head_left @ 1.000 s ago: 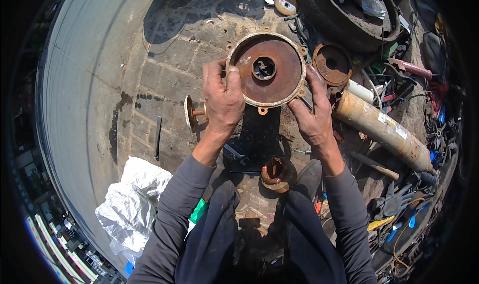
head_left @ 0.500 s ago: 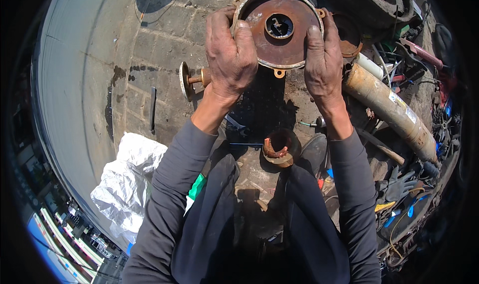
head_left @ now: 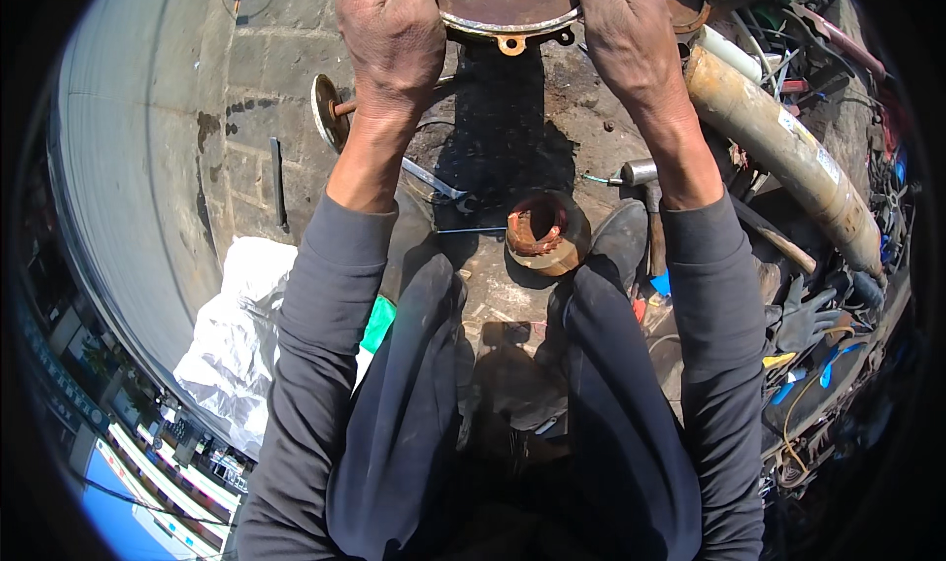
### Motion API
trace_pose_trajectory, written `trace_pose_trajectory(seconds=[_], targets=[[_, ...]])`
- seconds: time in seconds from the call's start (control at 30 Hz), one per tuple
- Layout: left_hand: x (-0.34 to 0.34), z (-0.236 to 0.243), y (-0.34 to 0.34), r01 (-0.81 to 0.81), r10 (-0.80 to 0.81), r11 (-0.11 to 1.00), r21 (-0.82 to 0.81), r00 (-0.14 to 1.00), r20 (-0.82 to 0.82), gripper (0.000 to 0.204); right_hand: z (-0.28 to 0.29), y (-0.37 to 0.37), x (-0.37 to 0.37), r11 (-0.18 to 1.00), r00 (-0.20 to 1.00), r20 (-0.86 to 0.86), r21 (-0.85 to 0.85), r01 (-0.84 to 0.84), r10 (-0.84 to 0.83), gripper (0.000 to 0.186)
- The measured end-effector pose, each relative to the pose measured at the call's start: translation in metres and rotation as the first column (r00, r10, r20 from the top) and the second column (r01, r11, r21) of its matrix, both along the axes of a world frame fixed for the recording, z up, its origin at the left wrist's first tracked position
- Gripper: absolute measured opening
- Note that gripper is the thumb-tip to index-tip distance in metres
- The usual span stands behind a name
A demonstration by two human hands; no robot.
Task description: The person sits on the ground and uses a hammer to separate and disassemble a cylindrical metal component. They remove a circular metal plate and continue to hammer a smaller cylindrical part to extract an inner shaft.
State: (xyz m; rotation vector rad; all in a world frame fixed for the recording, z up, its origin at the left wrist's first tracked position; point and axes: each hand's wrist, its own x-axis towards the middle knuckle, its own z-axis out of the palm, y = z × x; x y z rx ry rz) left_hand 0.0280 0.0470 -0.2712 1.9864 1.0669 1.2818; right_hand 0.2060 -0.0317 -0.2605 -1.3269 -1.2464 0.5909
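Note:
At the top edge of the view, both my hands hold a round, rust-brown metal housing (head_left: 506,1) with a pale rim and small bolt lugs. My left hand (head_left: 392,44) grips its left side and my right hand (head_left: 631,44) its right. The fingertips and the far part of the housing are cut off by the frame. Between my feet stands a motor stator (head_left: 544,236) with a copper-coloured winding inside. A round metal disc on a rusty shaft (head_left: 328,113) lies left of my left wrist. Beneath that forearm an open-ended wrench (head_left: 432,179) is on the ground.
A hammer (head_left: 641,174) lies beside my right forearm. Farther right are a long rusty cylinder (head_left: 788,152), grey gloves (head_left: 800,317) and tangled scrap. To the left lie a dark flat bar (head_left: 278,182) and a crumpled white sack (head_left: 236,315).
Both hands have carried the housing up and away from me, partly out of frame. Its central opening has nearly left the view. The stator shows more fully now.

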Motion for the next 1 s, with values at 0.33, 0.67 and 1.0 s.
trace_pose_trajectory(seconds=[0.33,0.67,1.0], targets=[[-0.010,0.000,0.003,0.169,-0.087,0.942,-0.291,0.958,0.275,0.035,-0.013,-0.004,0.015,0.937,0.986,0.117,-0.314,0.152,-0.121,0.056],[-0.034,0.007,-0.026,0.452,-0.180,0.747,-0.488,0.844,0.506,0.050,-0.012,0.022,0.017,0.945,0.983,-0.096,-0.304,0.121,-0.156,0.045],[-0.029,-0.007,-0.026,0.301,-0.152,0.861,-0.410,0.922,0.357,0.077,-0.014,0.028,0.025,0.939,0.941,-0.291,-0.337,0.065,-0.170,0.049]])
